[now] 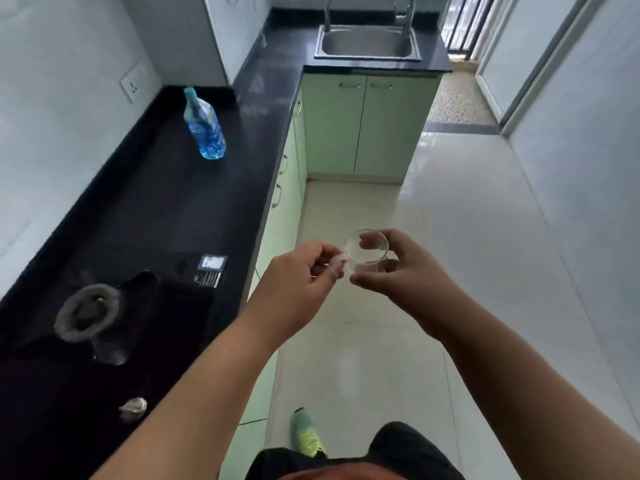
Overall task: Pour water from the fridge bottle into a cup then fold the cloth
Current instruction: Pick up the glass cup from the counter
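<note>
Over the floor, the right hand grips a clear cup; the left hand pinches its rim. The bottle stands far left on the black counter, with a dark cloth nearer and the sink beyond.

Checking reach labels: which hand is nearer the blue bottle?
Left. The left hand is nearer the blue bottle on the counter; the right hand, holding the glass cup, is farther right.

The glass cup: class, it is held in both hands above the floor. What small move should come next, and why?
Probably carry the glass cup left and set it on the black counter near the blue bottle. The right hand grips it, the left hand pinches its edge, and the bottle stands capped, out of reach, so pouring cannot begin yet.
</note>
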The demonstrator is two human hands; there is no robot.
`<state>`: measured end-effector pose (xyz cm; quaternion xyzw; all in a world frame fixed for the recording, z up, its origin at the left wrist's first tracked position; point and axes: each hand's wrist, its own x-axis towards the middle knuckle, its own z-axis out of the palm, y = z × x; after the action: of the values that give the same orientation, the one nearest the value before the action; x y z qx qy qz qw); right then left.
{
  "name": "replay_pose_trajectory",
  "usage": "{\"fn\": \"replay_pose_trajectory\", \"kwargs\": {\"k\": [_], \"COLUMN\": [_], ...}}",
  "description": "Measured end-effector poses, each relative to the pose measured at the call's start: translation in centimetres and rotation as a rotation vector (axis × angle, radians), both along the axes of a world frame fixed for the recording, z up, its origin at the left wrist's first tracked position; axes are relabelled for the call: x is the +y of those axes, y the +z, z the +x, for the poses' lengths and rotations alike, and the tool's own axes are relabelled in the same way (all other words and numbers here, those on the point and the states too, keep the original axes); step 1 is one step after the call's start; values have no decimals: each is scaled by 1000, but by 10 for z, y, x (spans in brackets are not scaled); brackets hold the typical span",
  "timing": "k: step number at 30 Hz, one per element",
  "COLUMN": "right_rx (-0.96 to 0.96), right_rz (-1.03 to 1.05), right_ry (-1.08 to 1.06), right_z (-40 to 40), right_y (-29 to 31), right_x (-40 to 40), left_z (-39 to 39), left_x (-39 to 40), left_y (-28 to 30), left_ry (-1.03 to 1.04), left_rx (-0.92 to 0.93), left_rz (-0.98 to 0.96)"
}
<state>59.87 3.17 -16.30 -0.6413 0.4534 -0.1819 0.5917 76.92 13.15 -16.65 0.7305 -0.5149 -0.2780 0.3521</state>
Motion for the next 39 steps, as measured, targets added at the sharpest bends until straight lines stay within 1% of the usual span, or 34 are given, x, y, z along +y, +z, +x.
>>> {"fn": "replay_pose_trajectory", "kwargs": {"k": [4, 7, 10, 13, 18, 22, 25, 29, 33, 39], "right_rx": [-29, -35, -34, -32, 37, 100, 137, 138, 188, 293], "right_rz": [26, 32, 21, 11, -11, -64, -125, -164, -254, -358], "right_ry": [-94, -94, -62, 27, 268, 486, 644, 803, 925, 1049], "right_z": [11, 24, 45, 69, 119, 174, 219, 277, 340, 417], "right_y": [-8, -12, -18, -25, -19, -8, -4, -10, -29, -54], "right_x": [-44, -91, -149, -211, -308, -360, -377, -387, -390, -405], "left_z": [18, 32, 50, 66, 89, 110, 129, 163, 203, 263], "left_x": [-59, -106, -159, -207, -266, -293, -299, -303, -307, -322], "left_y": [1, -2, -5, -9, -10, -11, -14, -26, -47, -70], "left_ry": [-71, -92, -59, 30, 270, 505, 664, 798, 898, 968], "left_rx": [-24, -26, -47, -38, 106, 199, 243, 292, 300, 363], "left_rz": [18, 39, 56, 38, 34, -9, -17, 0, 49, 88]}}
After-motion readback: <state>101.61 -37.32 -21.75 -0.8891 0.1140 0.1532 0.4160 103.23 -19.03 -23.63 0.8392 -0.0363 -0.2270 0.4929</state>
